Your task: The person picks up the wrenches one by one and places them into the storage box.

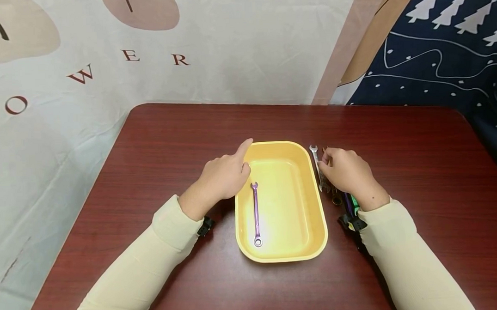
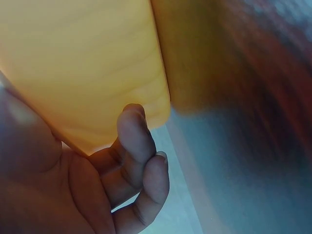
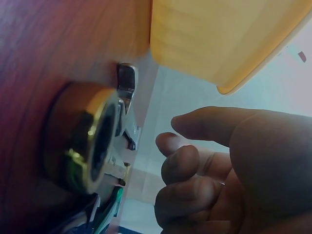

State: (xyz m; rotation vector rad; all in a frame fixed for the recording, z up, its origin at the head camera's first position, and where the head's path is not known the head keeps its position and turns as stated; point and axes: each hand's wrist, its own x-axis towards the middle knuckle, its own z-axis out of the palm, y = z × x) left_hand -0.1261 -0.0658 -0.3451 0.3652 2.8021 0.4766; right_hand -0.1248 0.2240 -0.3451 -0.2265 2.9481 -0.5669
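At the yellow tray's [image 1: 323, 225] left rim is my left hand [image 1: 226, 176], index finger stretched forward and thumb over the edge. In the left wrist view its other fingers [image 2: 136, 136] curl against the tray's outer wall. A purple combination wrench [image 1: 256, 214] lies inside the tray, ring end toward me. Right of the tray, my right hand [image 1: 349, 171] hovers over a row of wrenches, fingers loosely bent, a gap between thumb and fingertips. Nearest it are a silver wrench [image 1: 317, 166] and a gold wrench, whose ring end [image 3: 87, 139] looms large in the right wrist view.
A green wrench [image 1: 354, 201] and a dark purple one beside it are partly hidden under my right wrist. The dark red wooden table [image 1: 181, 130] extends around the tray. Behind it hang a pale printed cloth [image 1: 245, 72] and a navy cloth with white trees [image 1: 440, 59].
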